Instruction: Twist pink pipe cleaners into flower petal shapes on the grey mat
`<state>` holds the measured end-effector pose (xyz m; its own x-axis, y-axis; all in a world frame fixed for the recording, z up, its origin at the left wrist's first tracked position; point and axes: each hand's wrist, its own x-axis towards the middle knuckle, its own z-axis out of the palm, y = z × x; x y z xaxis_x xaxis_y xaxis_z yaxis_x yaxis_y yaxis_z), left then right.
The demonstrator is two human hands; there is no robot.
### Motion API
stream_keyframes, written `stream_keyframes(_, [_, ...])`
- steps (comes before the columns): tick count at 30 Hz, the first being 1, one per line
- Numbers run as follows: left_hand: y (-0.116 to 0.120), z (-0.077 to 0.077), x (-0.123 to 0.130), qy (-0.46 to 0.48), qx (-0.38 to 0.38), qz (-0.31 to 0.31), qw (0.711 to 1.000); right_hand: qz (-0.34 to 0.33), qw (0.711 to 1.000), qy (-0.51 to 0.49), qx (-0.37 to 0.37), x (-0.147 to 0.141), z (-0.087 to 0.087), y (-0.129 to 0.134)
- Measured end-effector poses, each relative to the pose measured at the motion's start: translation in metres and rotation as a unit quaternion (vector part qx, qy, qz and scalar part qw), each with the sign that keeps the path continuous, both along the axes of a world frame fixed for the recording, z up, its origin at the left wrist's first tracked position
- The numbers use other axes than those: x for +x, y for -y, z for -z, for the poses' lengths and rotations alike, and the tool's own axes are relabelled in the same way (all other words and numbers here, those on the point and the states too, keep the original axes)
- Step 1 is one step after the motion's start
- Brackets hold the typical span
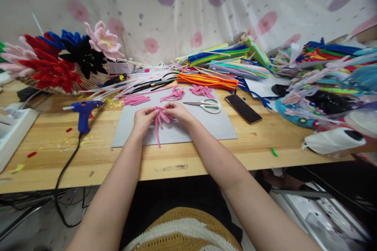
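Observation:
Over the grey cutting mat [129,129], my left hand [145,119] and my right hand [178,111] pinch a bunch of pink pipe cleaners [160,119] between them. Its loose ends hang down, one strand longer than the others. Behind the hands on the mat lie two bent pink pieces [176,93], [202,91] and a pile of short pink pipe cleaners [137,99]. Scissors [209,106] with pale handles rest to the right of my right hand.
A blue glue gun [84,114] with a black cable stands at the left, before fluffy flowers [55,72]. A phone [243,108] lies right of the mat. Orange pipe cleaners [207,81] and other coloured bundles line the back. A white bottle-like object [332,140] lies at the right.

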<state>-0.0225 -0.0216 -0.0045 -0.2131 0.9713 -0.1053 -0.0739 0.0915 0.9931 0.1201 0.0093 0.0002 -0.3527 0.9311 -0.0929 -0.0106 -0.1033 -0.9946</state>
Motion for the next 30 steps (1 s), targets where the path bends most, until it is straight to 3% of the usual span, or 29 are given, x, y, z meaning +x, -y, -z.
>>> stream_keyframes(10, [0.0012, -0.0018, -0.0003, 0.027, -0.002, 0.030, 0.999, -0.036, 0.999, -0.012, 0.005, 0.0016, 0.0030, 0.0006])
stream_keyframes(18, [0.0024, -0.0032, 0.0018, 0.021, 0.002, 0.012, 1.000, -0.053, 0.998, -0.016, 0.013, 0.0024, 0.0063, -0.0009])
stream_keyframes(30, [-0.0005, 0.0015, 0.0022, -0.007, 0.009, 0.017, 1.000, -0.040, 0.998, -0.001, -0.042, 0.0053, -0.0004, 0.0016])
